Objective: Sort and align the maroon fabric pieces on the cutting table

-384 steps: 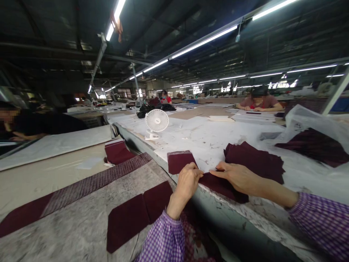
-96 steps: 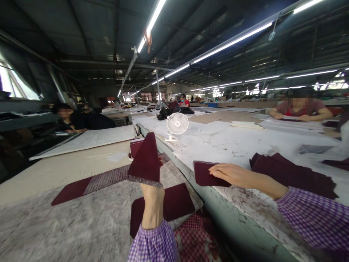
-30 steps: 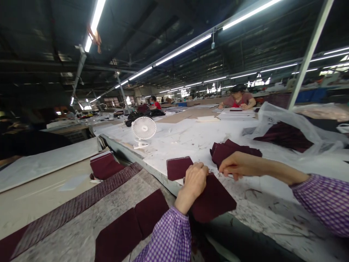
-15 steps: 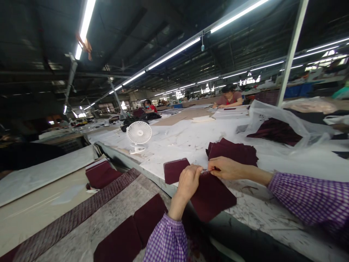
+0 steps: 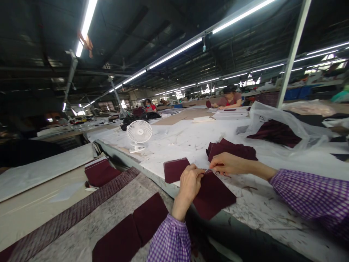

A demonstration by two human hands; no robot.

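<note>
A dark maroon fabric piece (image 5: 214, 196) hangs partly over the edge of the white work table, its upper edge between my hands. My left hand (image 5: 189, 185) is closed on that edge, fingers curled. Close by, my right hand (image 5: 227, 163) pinches at the same edge, where a thin pale strip shows; what the fingertips hold there is too small to make out fully. Behind my right hand lies a stack of maroon fabric pieces (image 5: 231, 148). A smaller maroon piece (image 5: 176, 170) rests on the table just left of my left hand.
A white fan (image 5: 139, 131) stands on the table (image 5: 174, 136). At the right, a clear plastic bag (image 5: 261, 114) holds dark maroon cloth. Two more maroon pieces (image 5: 118, 240) and a folded maroon stack (image 5: 100, 173) lie on the lower left surface. Co-workers sit farther back.
My right hand has shifted slightly right along the fabric's upper edge, and my left hand slightly right too. In the background, a co-worker has raised a maroon piece.
</note>
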